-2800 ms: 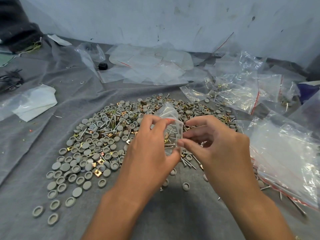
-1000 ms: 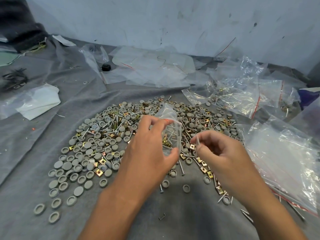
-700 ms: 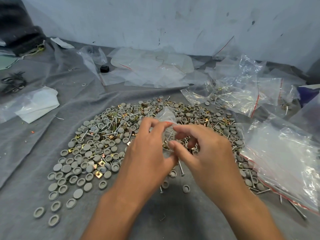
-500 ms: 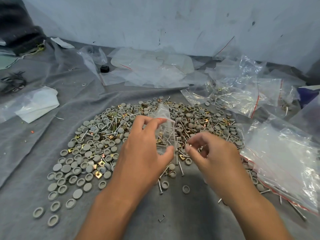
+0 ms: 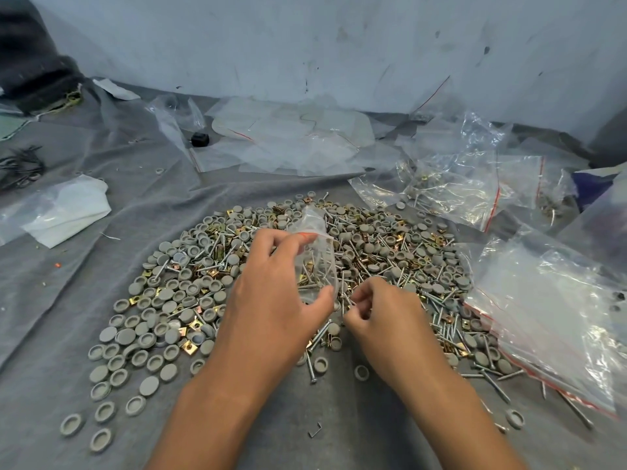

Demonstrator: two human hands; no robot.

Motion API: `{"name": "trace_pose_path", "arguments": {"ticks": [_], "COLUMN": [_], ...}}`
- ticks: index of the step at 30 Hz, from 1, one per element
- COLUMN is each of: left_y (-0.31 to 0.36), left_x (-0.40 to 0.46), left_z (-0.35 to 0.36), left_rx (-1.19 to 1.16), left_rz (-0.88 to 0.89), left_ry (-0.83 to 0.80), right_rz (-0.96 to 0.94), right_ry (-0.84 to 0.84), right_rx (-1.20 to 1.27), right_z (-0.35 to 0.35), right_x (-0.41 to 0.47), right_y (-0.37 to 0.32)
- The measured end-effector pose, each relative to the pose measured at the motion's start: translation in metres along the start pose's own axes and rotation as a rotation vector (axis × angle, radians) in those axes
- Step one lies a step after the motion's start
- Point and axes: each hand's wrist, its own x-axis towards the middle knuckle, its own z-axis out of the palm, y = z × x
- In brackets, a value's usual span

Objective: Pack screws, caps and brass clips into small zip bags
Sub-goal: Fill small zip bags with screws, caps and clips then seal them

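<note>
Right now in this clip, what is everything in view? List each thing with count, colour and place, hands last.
small zip bag: one, clear with a red strip, upright over the pile, screws and brass clips inside
caps: many, grey, spread across the cloth centre and left
brass clips: many, gold, mixed through the pile
screws: many, silver, mostly centre and right
large bags: several, clear with red strips, right side
flat empty bags: a heap, clear, by the wall
white sheet in plastic: one, left
black cap: one, far centre-left
cloth: grey, under everything
left hand: grips the small zip bag
right hand: fingers curled at the pile; what it pinches cannot be told
</note>
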Motion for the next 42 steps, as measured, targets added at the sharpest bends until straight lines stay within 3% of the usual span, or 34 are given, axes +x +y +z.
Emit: {"name": "trace_pose_path", "arguments": {"ticks": [8, 15, 19, 22, 25, 27, 33, 39, 42], "left_y": [0.000, 0.001, 0.001, 0.001, 0.001, 0.001, 0.003, 0.006, 0.012], "left_x": [-0.001, -0.001, -0.001, -0.001, -0.002, -0.002, -0.002, -0.002, -0.003], "left_z": [-0.002, -0.003, -0.003, -0.002, 0.000, 0.003, 0.007, 0.001, -0.004], "left_rx": [-0.017, -0.007, -0.001, 0.013, 0.019, 0.018, 0.024, -0.038, 0.011], "left_rz": [-0.001, 0.011, 0.017, 0.021, 0.040, 0.046, 0.078, 0.128, 0.235], "left_ry": [0.000, -0.002, -0.013, -0.011, -0.025, -0.041, -0.046, -0.019, -0.094], "right_rz": [-0.106, -0.086, -0.018, -0.037, -0.195, -0.331, -0.529, -0.522, -0.560], "right_ry": [0.049, 0.017, -0.048, -0.020, 0.058, 0.126, 0.305, 0.349, 0.360], "right_rx": [-0.217, -0.375, -0.225, 0.081, 0.585, 0.718, 0.224, 0.315, 0.355], "right_z": [0.005, -0.001, -0.011, -0.026, -0.041, -0.044, -0.028, -0.034, -0.040], "right_x": [0.000, -0.008, -0.005, -0.001, -0.003, -0.008, -0.009, -0.003, 0.000], "right_y": [-0.007, -0.007, 0.001, 0.011, 0.005, -0.007, -0.020, -0.004, 0.000]}}
